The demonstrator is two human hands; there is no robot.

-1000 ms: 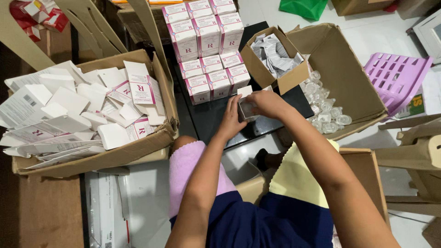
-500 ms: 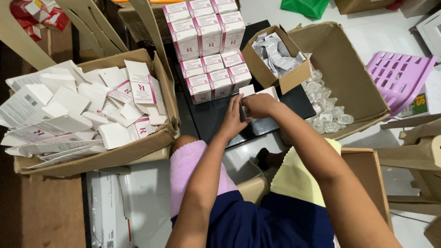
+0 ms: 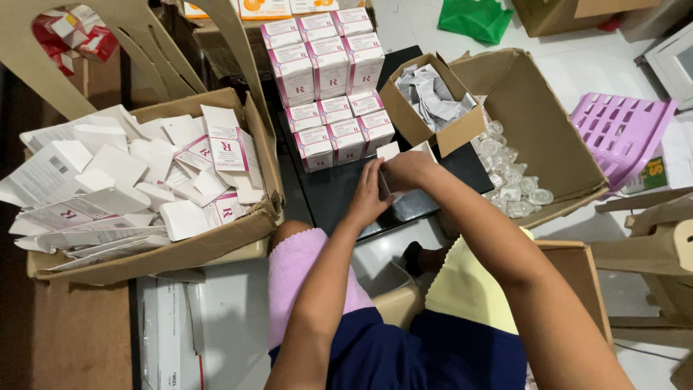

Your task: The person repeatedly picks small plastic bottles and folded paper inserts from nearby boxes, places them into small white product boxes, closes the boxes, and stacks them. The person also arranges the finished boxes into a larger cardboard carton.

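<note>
My left hand [image 3: 369,193] and my right hand [image 3: 406,170] meet over a black board [image 3: 339,191] and together hold a small white carton [image 3: 393,152] with its flaps up. Just beyond them stand rows of closed pink-and-white small boxes [image 3: 328,72]. A small open cardboard box [image 3: 433,97] of folded paper leaflets sits to the right of my hands. A large cardboard box [image 3: 556,130] behind it holds clear plastic jars [image 3: 512,180]. What is inside the carton is hidden by my fingers.
At the left, a big cardboard box [image 3: 209,249] is heaped with flat white-and-pink cartons [image 3: 130,180]. A pink cloth [image 3: 303,282] and a yellow cloth [image 3: 469,289] lie on my lap. A purple plastic crate [image 3: 621,133] is at the right, a beige chair [image 3: 130,43] at upper left.
My hands have shifted slightly and closed tighter around the small carton, whose white flaps now stick up above my fingers. Everything else has stayed put.
</note>
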